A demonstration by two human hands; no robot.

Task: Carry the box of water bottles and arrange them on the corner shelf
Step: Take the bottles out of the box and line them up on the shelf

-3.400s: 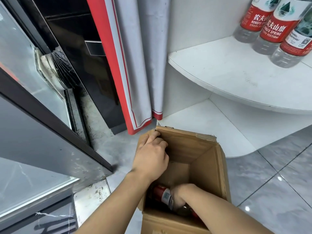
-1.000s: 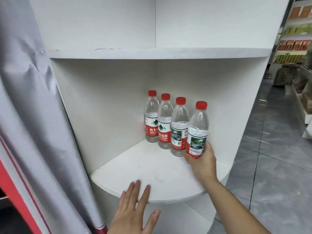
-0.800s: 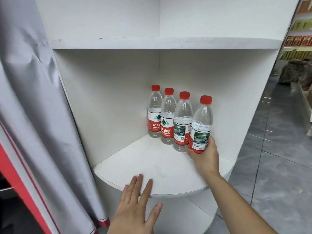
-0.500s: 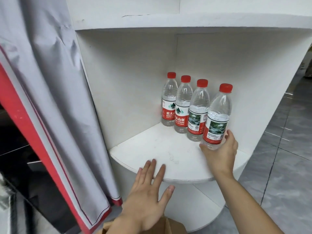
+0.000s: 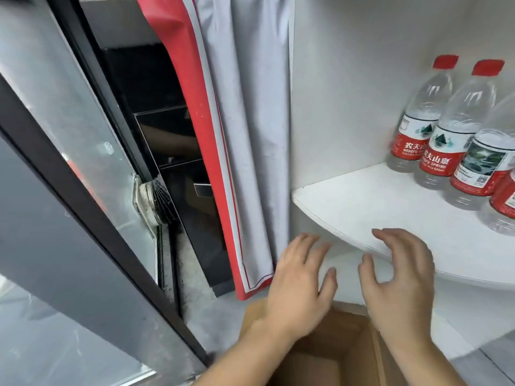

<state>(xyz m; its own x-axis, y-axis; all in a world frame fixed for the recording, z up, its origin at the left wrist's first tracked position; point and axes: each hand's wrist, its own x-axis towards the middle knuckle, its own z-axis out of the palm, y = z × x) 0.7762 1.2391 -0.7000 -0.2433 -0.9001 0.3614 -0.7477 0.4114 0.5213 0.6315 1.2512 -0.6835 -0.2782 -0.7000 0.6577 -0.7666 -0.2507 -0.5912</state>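
Note:
Several clear water bottles [image 5: 443, 135] with red caps and red labels stand upright in a row at the right of the white corner shelf [image 5: 370, 201]. Below the shelf's front edge the open cardboard box [image 5: 345, 349] sits on the floor; its inside is mostly hidden by my arms. My left hand [image 5: 301, 282] hovers above the box's left side, fingers spread, holding nothing. My right hand [image 5: 398, 280] is beside it, over the box and in front of the shelf edge, fingers loosely curled and empty.
A grey curtain with a red border [image 5: 237, 129] hangs just left of the shelf unit. Further left is a dark glass-fronted cabinet door [image 5: 69, 190] with a black frame. A lower white shelf board [image 5: 473, 310] lies under the corner shelf.
My right hand has let go of the rightmost bottle, which stays on the shelf. Both hands have dropped down over the box, and my view has swung down and to the left.

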